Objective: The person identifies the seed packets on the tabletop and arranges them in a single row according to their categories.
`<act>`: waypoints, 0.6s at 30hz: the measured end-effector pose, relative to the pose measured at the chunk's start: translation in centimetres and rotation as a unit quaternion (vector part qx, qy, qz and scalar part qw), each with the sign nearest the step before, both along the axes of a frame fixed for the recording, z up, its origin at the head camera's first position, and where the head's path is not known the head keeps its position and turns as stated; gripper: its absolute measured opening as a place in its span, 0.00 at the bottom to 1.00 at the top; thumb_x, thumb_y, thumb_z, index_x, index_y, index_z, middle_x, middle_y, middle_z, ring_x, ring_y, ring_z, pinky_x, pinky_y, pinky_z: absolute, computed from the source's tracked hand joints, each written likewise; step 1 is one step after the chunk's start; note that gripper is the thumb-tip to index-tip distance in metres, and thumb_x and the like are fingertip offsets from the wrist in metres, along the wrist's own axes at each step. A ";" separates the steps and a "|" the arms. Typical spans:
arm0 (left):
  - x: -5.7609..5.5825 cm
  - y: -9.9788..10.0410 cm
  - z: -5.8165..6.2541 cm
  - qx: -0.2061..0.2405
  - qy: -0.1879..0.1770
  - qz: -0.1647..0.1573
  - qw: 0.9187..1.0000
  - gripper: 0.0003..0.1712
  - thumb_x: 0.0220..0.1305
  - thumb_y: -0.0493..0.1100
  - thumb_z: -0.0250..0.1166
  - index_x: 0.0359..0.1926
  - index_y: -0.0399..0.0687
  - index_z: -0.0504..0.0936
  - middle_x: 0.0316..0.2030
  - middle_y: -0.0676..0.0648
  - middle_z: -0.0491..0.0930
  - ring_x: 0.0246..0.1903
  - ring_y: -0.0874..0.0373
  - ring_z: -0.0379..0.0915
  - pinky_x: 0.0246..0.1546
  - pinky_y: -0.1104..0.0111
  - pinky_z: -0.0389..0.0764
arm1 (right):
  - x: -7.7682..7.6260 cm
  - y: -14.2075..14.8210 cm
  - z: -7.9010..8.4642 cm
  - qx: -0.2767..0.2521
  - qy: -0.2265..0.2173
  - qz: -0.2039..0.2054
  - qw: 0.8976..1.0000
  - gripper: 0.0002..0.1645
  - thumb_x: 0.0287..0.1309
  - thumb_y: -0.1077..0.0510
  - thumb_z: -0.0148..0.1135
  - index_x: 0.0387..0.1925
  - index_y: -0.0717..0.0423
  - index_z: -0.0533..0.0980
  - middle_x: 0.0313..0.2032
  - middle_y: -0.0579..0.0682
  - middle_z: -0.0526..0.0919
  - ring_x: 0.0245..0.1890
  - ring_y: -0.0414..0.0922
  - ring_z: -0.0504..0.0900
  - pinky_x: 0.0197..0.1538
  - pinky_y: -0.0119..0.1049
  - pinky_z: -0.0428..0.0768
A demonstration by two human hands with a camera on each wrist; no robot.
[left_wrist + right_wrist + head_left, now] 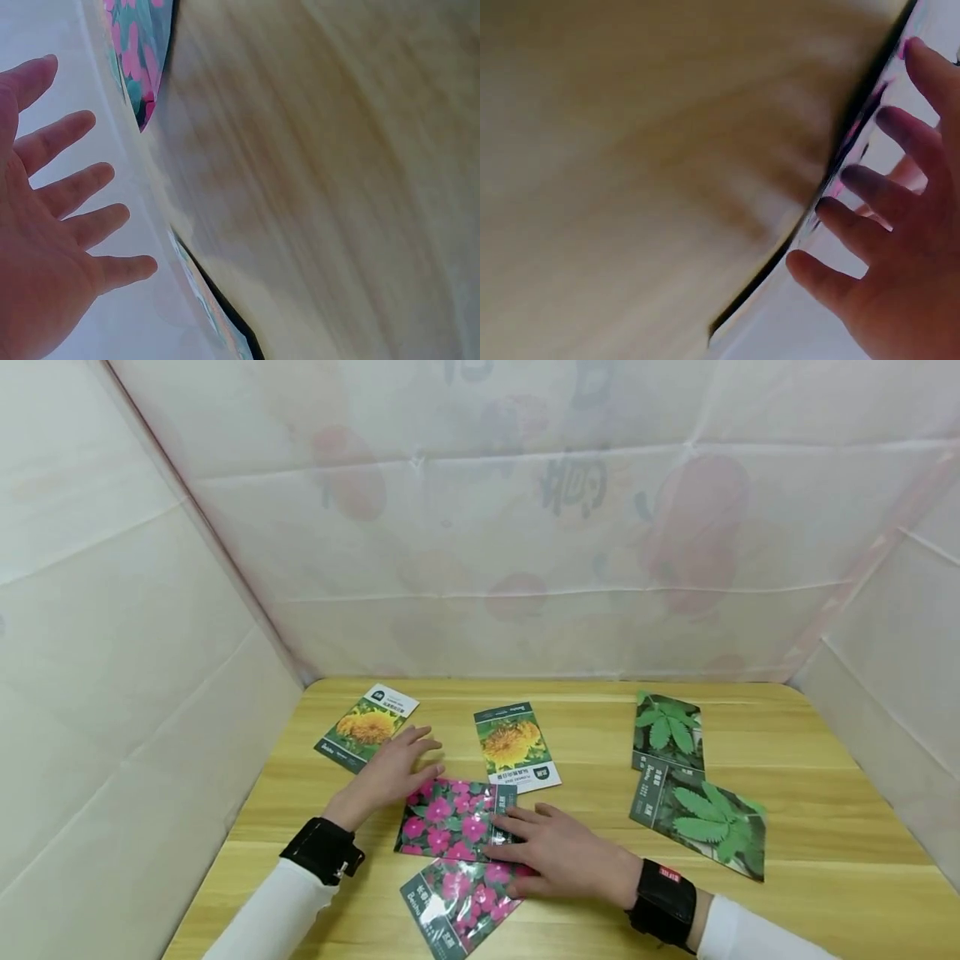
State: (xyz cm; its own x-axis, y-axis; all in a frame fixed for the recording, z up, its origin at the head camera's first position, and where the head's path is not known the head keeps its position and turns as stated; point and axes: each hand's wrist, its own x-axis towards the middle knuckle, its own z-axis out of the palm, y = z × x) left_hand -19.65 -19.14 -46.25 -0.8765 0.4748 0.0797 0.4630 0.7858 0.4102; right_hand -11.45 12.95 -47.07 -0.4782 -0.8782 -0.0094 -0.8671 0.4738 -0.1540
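On the table (825, 827), head view: find upper pink-flower packet (447, 822) partly under spread right hand (570, 853), near left hand (395, 770). Judge light, thin, slick; pinch at left edge. Left wrist view: note splay, nothing gripped. Right wrist view: likewise.

Lower centre of the head view: upper pink-flowered packet (446, 822) and lower pink-flowered packet (468, 902), magenta blooms, green leaves, dark green band with white lettering. Above these, left yellow-flowered packet (367, 727) and right yellow-flowered packet (516, 745): orange-yellow blooms, one white end each. At right, upper leaf packet (667, 733) and lower leaf packet (705, 822): bright green on dark. Tabletop (795, 777): yellow-tan, streaked grain. Backdrop (465, 560): off-white, faded pink print.
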 end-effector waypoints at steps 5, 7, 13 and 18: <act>0.1 -0.1 -0.1 0.000 0.006 0.007 1.000 0.26 0.73 0.52 0.66 0.64 0.40 0.80 0.72 0.31 0.66 0.73 0.29 0.57 0.70 0.30 0.59 | 0.0 1.8 -0.1 0.016 -0.007 -0.029 0.999 0.36 0.72 0.31 0.53 0.75 0.37 0.69 0.76 0.54 0.66 0.73 0.59 0.67 0.68 0.66 0.72; 0.2 -0.3 -0.1 -0.002 0.011 0.014 1.000 0.26 0.73 0.51 0.67 0.64 0.40 0.80 0.72 0.31 0.66 0.72 0.29 0.58 0.70 0.31 0.60 | -0.3 2.9 0.0 0.022 -0.017 -0.058 0.998 0.35 0.72 0.32 0.55 0.75 0.37 0.70 0.76 0.54 0.65 0.74 0.59 0.66 0.69 0.67 0.70; 0.2 -1.0 -0.2 0.008 0.023 0.029 0.999 0.25 0.73 0.49 0.67 0.63 0.38 0.81 0.70 0.32 0.69 0.71 0.32 0.62 0.70 0.35 0.65 | -1.2 6.8 0.3 0.027 -0.030 -0.139 0.989 0.35 0.70 0.36 0.62 0.73 0.41 0.72 0.75 0.58 0.66 0.72 0.63 0.67 0.69 0.72 0.67; 0.1 -1.5 -0.3 0.020 0.027 0.039 0.999 0.23 0.73 0.46 0.67 0.61 0.37 0.82 0.69 0.32 0.71 0.68 0.33 0.67 0.69 0.39 0.70 | -1.9 10.0 0.7 0.027 -0.013 -0.186 0.982 0.33 0.68 0.39 0.66 0.70 0.44 0.75 0.72 0.61 0.71 0.70 0.65 0.70 0.66 0.75 0.68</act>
